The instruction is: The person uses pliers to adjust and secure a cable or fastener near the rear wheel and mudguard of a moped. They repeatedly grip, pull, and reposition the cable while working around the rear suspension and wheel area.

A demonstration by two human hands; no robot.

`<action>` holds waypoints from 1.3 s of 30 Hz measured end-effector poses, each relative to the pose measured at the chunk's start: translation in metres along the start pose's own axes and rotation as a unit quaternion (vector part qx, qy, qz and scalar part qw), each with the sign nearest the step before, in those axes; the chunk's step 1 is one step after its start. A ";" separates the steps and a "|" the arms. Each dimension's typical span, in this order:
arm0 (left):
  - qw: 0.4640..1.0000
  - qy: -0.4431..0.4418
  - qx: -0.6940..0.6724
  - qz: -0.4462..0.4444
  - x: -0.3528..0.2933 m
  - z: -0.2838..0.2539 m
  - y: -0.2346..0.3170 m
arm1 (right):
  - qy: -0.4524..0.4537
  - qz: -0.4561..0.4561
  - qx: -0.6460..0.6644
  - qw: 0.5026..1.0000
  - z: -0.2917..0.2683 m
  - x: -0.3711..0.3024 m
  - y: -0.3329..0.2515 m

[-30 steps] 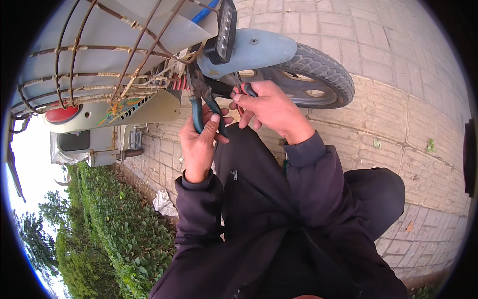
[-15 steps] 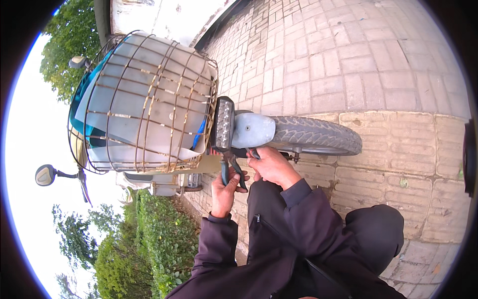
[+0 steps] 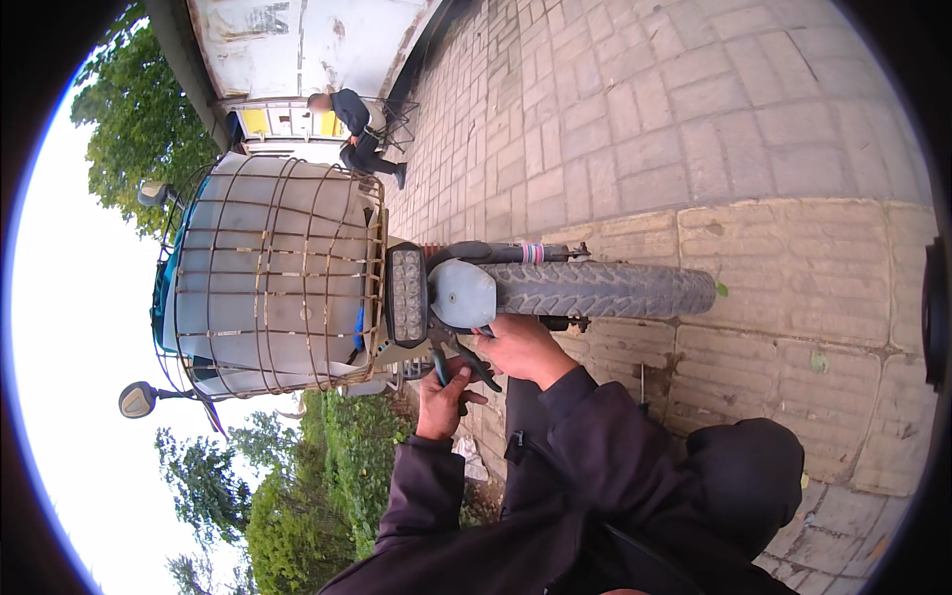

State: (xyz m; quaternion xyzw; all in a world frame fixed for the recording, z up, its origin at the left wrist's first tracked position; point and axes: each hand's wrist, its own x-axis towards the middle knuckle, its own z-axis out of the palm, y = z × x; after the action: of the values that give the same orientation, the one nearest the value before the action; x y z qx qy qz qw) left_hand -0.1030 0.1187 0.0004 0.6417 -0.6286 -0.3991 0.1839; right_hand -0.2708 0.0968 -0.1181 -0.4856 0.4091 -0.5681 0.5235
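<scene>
My left hand is closed around a pair of pliers with dark handles, which stand spread apart. The jaws point up toward the gap between the headlight and the pale front mudguard of a two-wheeler. Just right of the pliers, my right hand is pinched at the mudguard's lower edge, beside the front wheel. What its fingers hold is hidden behind the hand. A rusty wire basket with a whitish lining sits left of the headlight.
A mirror sticks out beyond the basket. One person sits on a folding seat near a white wall. Brick paving runs along the right, and a green hedge grows at the lower left.
My view has shifted, bringing the seated person into sight. The front wheel now shows more of its tread, and the basket appears lower. Both hands stay by the mudguard, with the pliers still in my left.
</scene>
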 end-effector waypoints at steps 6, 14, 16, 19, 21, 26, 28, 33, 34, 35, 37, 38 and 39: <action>1.000 0.014 0.000 -0.009 0.004 -0.002 -0.009 | -0.026 -0.010 -0.026 0.999 0.008 0.004 0.008; 1.000 0.010 0.006 -0.011 0.005 -0.003 -0.009 | -0.038 -0.058 0.006 0.998 0.009 0.005 0.009; 1.000 0.010 0.011 -0.011 0.005 -0.003 -0.010 | -0.052 -0.044 0.000 0.998 0.005 0.005 0.007; 1.000 0.009 0.003 -0.004 0.005 -0.004 -0.011 | -0.058 -0.030 -0.009 0.998 0.002 0.003 0.006; 1.000 0.011 0.003 -0.013 0.004 -0.004 -0.011 | -0.053 -0.039 -0.002 0.998 0.003 0.003 0.006; 1.000 0.009 0.006 -0.015 0.003 0.000 -0.006 | -0.029 -0.076 0.001 0.997 0.007 0.006 0.006; 1.000 0.006 0.013 -0.016 0.003 0.002 -0.003 | -0.042 -0.047 0.027 0.998 0.008 0.007 0.005; 1.000 -0.003 0.016 -0.011 0.003 0.002 -0.004 | -0.027 0.013 0.056 0.998 0.010 0.006 0.008; 1.000 -0.005 0.008 -0.008 0.003 0.001 -0.005 | -0.018 -0.015 0.032 0.999 0.010 0.007 0.011; 1.000 0.001 0.019 -0.008 0.003 0.000 -0.006 | -0.007 -0.069 0.009 0.998 0.010 0.006 0.014; 1.000 0.006 0.023 -0.003 0.002 -0.003 -0.007 | 0.008 -0.051 0.028 0.998 0.011 0.006 0.016; 1.000 0.010 0.022 -0.008 0.002 -0.005 -0.007 | 0.015 -0.039 0.037 0.998 0.012 0.006 0.015; 1.000 0.008 0.018 -0.010 0.001 -0.006 -0.006 | 0.023 -0.027 0.047 0.998 0.014 0.006 0.013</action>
State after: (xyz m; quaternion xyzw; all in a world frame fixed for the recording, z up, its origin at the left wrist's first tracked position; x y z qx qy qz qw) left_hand -0.0945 0.1164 -0.0007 0.6541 -0.6278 -0.3845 0.1738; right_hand -0.2548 0.0895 -0.1277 -0.4583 0.3804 -0.6116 0.5208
